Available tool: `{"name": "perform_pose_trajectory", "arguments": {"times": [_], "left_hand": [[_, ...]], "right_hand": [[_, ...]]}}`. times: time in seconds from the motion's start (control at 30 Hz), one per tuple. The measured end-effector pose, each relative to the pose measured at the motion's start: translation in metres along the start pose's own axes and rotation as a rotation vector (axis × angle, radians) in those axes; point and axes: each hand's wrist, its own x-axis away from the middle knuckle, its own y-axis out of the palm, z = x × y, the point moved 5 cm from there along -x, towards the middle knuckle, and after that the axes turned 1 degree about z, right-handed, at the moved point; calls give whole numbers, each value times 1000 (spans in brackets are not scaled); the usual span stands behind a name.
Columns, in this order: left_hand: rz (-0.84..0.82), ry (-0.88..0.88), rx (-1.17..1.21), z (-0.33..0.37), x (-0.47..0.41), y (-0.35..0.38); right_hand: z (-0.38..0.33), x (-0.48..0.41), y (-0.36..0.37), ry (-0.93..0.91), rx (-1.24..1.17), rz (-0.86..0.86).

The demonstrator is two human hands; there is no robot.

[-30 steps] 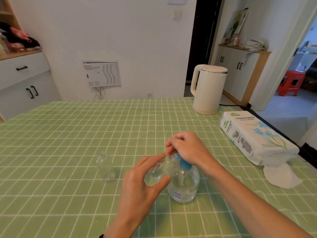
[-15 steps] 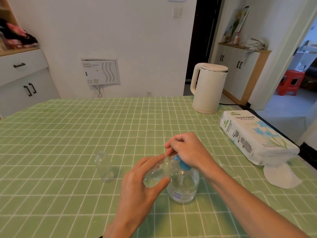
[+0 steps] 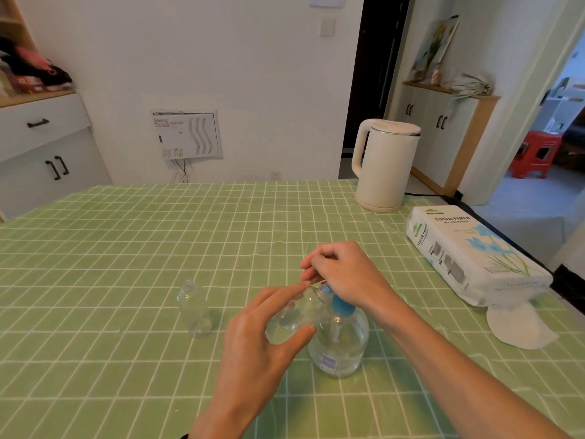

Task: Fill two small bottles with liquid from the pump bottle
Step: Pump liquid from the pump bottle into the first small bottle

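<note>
A clear pump bottle with a blue pump head stands on the green checked tablecloth, near the front centre. My right hand lies curled over the pump head and hides most of it. My left hand grips a small clear bottle, tilted, with its mouth up against the pump spout. A second small clear bottle stands upright and uncapped on the cloth to the left, apart from both hands.
A cream electric kettle stands at the table's far right. A white pack of tissue paper lies along the right edge, with a loose tissue in front of it. White cabinets stand at left and right.
Both hands and the bottles keep almost the same pose. Only the camera view has shifted slightly.
</note>
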Motion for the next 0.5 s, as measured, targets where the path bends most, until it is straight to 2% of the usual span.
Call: {"name": "perform_pose_trajectory", "arguments": {"times": [0.5], "left_hand": [[-7, -14, 7, -3, 2, 1]], "right_hand": [[8, 2, 1, 52, -15, 7]]}}
